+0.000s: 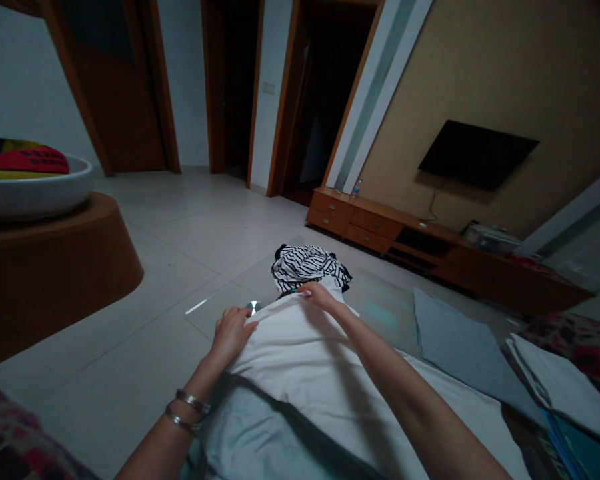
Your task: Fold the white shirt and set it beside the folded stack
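Note:
A white cloth garment (300,353) lies stretched out in front of me, running from the far edge of a glass table toward the lower right. My left hand (233,330), below two silver bracelets, has its fingers closed on the garment's left far edge. Farther along that edge, my right hand (316,295) pinches the white cloth between thumb and fingers. Just beyond my right hand sits a crumpled black-and-white zebra-striped garment (307,265). Pale blue-green cloth (250,427) shows under the white one near my body.
A folded grey cloth (465,340) and a folded white cloth (570,380) lie to the right. At the left, a white basin (35,193) stands on a brown wooden surface (65,267). A low wooden cabinet (375,230) runs along the wall below a television (477,155).

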Motion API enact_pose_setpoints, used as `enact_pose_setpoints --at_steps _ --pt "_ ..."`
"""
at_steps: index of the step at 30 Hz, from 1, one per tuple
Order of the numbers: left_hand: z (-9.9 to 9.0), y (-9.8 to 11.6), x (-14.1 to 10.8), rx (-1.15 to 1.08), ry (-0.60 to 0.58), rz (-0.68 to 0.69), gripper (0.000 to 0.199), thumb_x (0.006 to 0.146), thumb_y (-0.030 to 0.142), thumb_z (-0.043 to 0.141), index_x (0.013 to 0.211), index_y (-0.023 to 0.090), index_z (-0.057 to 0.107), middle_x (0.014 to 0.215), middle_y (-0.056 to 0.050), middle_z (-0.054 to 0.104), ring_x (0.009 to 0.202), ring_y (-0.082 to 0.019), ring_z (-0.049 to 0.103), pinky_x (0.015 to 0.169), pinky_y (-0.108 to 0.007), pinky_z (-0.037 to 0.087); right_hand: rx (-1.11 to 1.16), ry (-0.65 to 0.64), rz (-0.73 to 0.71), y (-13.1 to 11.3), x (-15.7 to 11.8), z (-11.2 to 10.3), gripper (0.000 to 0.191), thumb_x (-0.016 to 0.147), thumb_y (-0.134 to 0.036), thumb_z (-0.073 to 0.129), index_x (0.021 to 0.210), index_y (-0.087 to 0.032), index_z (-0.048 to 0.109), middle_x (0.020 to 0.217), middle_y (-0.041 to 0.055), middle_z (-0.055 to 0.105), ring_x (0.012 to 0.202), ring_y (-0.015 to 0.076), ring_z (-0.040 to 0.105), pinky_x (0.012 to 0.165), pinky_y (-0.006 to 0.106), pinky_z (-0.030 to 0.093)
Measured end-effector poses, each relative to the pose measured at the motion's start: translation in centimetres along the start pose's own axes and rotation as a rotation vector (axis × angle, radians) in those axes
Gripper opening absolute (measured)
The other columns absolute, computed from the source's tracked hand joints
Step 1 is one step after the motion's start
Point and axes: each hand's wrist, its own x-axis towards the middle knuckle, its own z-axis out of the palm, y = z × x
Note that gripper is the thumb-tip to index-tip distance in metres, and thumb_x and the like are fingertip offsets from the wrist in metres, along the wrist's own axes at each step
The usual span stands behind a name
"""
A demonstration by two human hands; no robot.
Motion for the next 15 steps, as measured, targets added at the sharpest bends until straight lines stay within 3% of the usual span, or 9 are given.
enact_pose_setpoints --at_steps 7,15 --pt "-0.5 0.5 0.5 0.008 -0.037 -0.02 0.014 0.081 0.024 0.049 0.081 0.018 0.061 0.093 -0.008 0.06 0.095 -0.022 0.053 0.082 -0.028 0.039 -0.031 0.007 0.003 -1.3 1.8 3.2 0.023 0.082 -0.025 0.057 0.098 -0.017 0.072 0.095 0.007 0.072 0.086 0.0186 0.062 0.076 0.025 0.04" --pt "-0.7 -0.1 1.3 0.041 -0.082 -0.081 0.015 0.081 0.024 0.045 0.076 0.018 0.058 0.09 -0.009 0.063 0.086 -0.021 0.057 0.071 -0.026 0.038 -0.081 -0.009 0.054 -2.5 4.0 3.5 0.02 0.077 -0.023 0.061 0.091 -0.02 0.074 0.096 0.0073 0.071 0.093 0.0225 0.059 0.074 0.027 0.038"
